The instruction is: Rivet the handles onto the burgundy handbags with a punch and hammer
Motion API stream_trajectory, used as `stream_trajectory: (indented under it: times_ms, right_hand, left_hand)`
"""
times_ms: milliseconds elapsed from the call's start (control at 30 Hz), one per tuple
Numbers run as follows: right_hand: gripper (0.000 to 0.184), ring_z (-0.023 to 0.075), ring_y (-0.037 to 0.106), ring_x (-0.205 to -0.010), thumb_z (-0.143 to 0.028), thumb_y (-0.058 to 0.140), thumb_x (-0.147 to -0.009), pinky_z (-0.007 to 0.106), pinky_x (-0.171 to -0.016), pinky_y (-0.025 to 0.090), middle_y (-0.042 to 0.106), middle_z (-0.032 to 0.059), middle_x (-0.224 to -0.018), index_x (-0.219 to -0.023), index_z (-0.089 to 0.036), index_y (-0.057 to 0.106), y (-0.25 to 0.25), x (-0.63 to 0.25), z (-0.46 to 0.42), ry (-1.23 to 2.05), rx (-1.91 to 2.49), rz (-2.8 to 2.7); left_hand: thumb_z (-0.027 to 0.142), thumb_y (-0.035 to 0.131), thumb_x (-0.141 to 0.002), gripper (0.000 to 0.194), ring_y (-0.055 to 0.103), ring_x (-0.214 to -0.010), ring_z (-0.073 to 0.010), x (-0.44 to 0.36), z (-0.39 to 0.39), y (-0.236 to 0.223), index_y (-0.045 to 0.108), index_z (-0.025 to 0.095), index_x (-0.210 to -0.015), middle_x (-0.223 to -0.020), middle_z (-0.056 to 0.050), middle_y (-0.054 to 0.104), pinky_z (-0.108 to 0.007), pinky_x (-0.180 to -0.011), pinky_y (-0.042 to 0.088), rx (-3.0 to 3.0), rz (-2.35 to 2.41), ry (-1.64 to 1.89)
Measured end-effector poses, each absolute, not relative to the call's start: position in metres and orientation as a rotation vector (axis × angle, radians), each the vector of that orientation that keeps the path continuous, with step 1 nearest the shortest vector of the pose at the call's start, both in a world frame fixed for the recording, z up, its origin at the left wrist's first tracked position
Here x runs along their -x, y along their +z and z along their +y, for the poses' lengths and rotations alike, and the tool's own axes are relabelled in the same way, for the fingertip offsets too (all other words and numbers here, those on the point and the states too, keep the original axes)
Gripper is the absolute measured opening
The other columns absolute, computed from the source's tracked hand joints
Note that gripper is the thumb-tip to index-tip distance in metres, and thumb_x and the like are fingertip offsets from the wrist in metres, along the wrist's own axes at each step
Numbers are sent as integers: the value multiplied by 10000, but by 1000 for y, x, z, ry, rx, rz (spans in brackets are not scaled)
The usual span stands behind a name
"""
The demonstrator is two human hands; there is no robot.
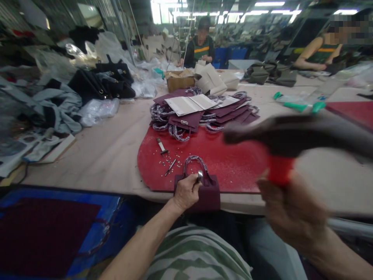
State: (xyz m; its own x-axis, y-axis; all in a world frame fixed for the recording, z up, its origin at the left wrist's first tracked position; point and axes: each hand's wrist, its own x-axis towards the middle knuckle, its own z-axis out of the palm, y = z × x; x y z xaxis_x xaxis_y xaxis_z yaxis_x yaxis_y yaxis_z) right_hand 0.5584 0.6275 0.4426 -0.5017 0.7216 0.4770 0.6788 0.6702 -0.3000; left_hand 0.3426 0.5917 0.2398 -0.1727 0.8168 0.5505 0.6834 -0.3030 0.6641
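My right hand (294, 210) grips a claw hammer (281, 171) by its red handle, raised on the right and blurred by motion. Below and left of it, my left hand (186, 192) is closed around a short metal punch (200, 175), its shiny top showing above the fingers. The punch stands over a burgundy handbag panel (208, 198) with a plastic-wrapped handle (196, 158); its lower tip is hidden by my fingers. The panel lies at the front edge of a red mat (239, 171) and hangs partly over it.
Small metal bits, a thin rod tool (170, 167) and a white-handled pronged tool (161, 146) lie on the mat. Behind them is a pile of burgundy bag panels (192, 120). Black bags (115, 79) stand at the left; a blue bin (116, 210) is lower left. Two people work beyond.
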Motion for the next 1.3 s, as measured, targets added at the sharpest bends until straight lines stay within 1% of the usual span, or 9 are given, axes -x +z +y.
stream_trajectory:
  times_ms: [167, 333, 433, 500, 633, 833, 1000, 1167, 1300]
  right_hand:
    - [293, 155, 427, -413, -442, 389, -973, 300, -470, 206, 506, -14, -531, -761, -247, 449, 405, -574, 645, 271, 1079, -2625]
    - [382, 184, 514, -502, -523, 356, -932, 292, -510, 371, 523, 10, -561, -686, -248, 456, 349, -590, 702, 771, 1378, -2427]
    - [372, 267, 613, -667, -444, 335, -928, 376, -621, 468, 642, 105, -740, -883, -188, 602, 316, -584, 731, 579, 1467, -2439]
    - [427, 352, 629, -933, -403, 373, -921, 484, -774, 493, 665, 208, -1044, -1133, -124, 616, 303, -572, 735, 264, 1366, -2473]
    - [509, 359, 413, -1340, -385, 522, -913, 554, -1064, 375, 468, 187, -1452, -1372, -165, 524, 288, -533, 709, 187, 833, -2598]
    - [490, 367, 276, -1436, -319, 601, -902, 585, -1153, 273, 470, 131, -1482, -1368, -173, 563, 264, -493, 673, 434, 727, -2707]
    - [552, 372, 259, -1447, -352, 679, -869, 592, -1172, 251, 444, 123, -1511, -1378, -170, 566, 265, -495, 674, 528, 811, -2697]
    - [579, 366, 261, -1446, -349, 717, -839, 605, -1168, 243, 453, 109, -1506, -1377, -195, 570, 267, -495, 674, 581, 833, -2666]
    - [580, 361, 252, -1452, -339, 726, -825, 605, -1178, 222, 463, 108, -1496, -1368, -198, 577, 265, -495, 674, 598, 824, -2646]
  left_hand:
    - [165, 506, -903, 82, 675, -749, -184, -342, 592, 240, 577, 202, -920, -795, -41, 667, -263, -701, 528, -1910, 1751, 1471]
    - [155, 505, -899, 94, 669, -758, -179, -343, 594, 242, 580, 197, -936, -799, -42, 664, -261, -711, 531, -1924, 1711, 1514]
    - [165, 500, -905, 97, 670, -765, -184, -342, 594, 243, 581, 194, -949, -814, -51, 669, -270, -718, 539, -1930, 1689, 1530]
    - [172, 500, -908, 95, 668, -760, -185, -341, 594, 244, 582, 191, -951, -811, -53, 667, -275, -719, 543, -1925, 1685, 1528]
    - [175, 500, -905, 100, 670, -785, -192, -341, 593, 245, 594, 188, -936, -824, -62, 673, -289, -746, 549, -1888, 1695, 1492]
    - [263, 549, -906, 116, 685, -796, -174, -341, 595, 255, 630, 181, -911, -850, -60, 704, -289, -771, 567, -1400, 1664, 1520]
    - [453, 619, -847, 314, 690, -688, -178, -280, 600, 278, 618, 157, -949, -824, -48, 708, -282, -616, 578, -840, 1793, 1554]
    - [374, 572, -841, 240, 696, -784, -267, -192, 600, 297, 675, 158, -837, -777, -106, 716, -355, -712, 549, -1068, 2604, 688]
    - [406, 467, -917, 341, 686, -925, -358, -183, 596, 305, 705, 166, -869, -902, -186, 720, -445, -801, 515, -1198, 2809, 3]
